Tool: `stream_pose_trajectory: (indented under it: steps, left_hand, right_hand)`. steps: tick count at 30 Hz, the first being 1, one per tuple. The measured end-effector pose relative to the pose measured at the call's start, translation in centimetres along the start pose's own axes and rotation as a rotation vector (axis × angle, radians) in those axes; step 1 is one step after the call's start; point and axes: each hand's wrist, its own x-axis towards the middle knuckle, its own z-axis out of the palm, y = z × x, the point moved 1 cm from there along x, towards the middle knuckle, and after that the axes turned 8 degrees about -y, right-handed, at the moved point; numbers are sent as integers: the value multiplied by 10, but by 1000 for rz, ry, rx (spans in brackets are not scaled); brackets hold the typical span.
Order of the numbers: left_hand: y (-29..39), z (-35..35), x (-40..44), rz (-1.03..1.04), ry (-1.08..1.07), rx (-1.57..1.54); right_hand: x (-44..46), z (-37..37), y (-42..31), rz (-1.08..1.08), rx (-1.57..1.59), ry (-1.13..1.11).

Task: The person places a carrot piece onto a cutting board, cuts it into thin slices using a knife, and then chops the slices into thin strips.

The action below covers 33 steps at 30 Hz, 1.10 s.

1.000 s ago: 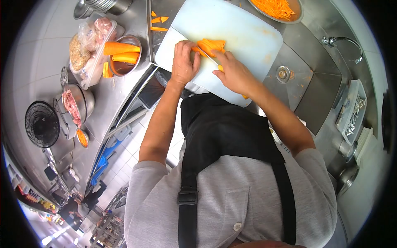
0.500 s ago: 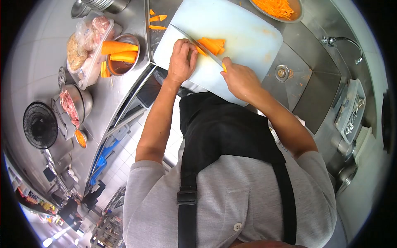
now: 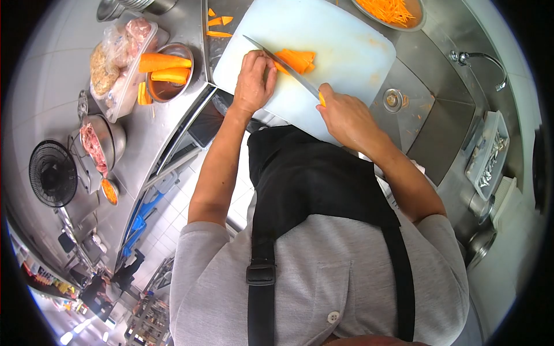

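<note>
Knife (image 3: 293, 72) in right hand (image 3: 348, 119) slightly farther right, just beside carrot pieces (image 3: 299, 59)

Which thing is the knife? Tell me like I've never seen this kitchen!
Start at the big white cutting board near the top middle. Over it, the right hand grips the knife by a yellow handle. Its long grey blade, narrowing to a point, sets it apart from the orange pieces right beside it.

The knife blade (image 3: 293, 73) is smooth metal, the cutting board (image 3: 343, 63) matt plastic.
</note>
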Motion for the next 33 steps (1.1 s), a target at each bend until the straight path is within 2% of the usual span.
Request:
stream_pose_trajectory:
  steps: [6, 11, 19, 21, 24, 27, 30, 33]
  left_hand:
    - [-1, 1, 1, 0, 8, -17]
    - [1, 1, -2, -40, 11, -8]
    - [-3, 6, -5, -20, 68, 30]
    - [2, 5, -5, -87, 64, -29]
    - [3, 4, -3, -65, 62, -24]
    - [2, 4, -3, -59, 62, -22]
    - [4, 4, -2, -68, 61, -35]
    - [6, 3, -2, -76, 58, -33]
  right_hand:
    - [14, 1, -1, 76, -10, -92]
    - [41, 47, 27, -20, 59, -6]
    - [46, 42, 18, 22, 39, -45]
    - [45, 43, 17, 22, 29, -70]
    - [36, 42, 10, -4, 16, 13]
    - [36, 32, 2, 39, 142, 9]
    - [46, 33, 10, -44, 190, 24]
    - [52, 33, 13, -36, 165, 23]
